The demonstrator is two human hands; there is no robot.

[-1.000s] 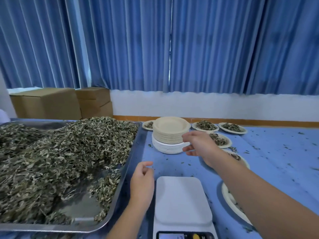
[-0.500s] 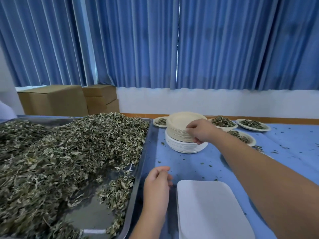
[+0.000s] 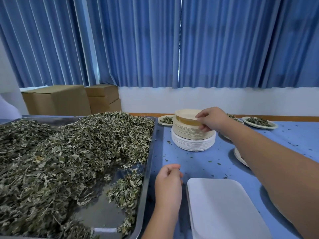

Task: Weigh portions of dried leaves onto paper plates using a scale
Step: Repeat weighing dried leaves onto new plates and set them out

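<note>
Head view: the right hand (image 3: 211, 119) reaches out over a blue table (image 3: 198, 163), its fingers (image 3: 201, 116) pinching the rim of the top plate (image 3: 187, 116) and tilting it up off the stack (image 3: 191, 133) just below them. The left hand (image 3: 168, 185) rests near, fingers loosely curled and holding nothing. Just right of those fingers lies the white scale (image 3: 224, 209); just left, a steel tray (image 3: 150, 161) heaped with dried leaves (image 3: 69, 152). Filled plates (image 3: 260, 121) sit beyond the right fingers, and leaf crumbs dot the table. Behind are a white wall (image 3: 207, 100), blue curtains (image 3: 138, 40) and cardboard boxes (image 3: 57, 99).
</note>
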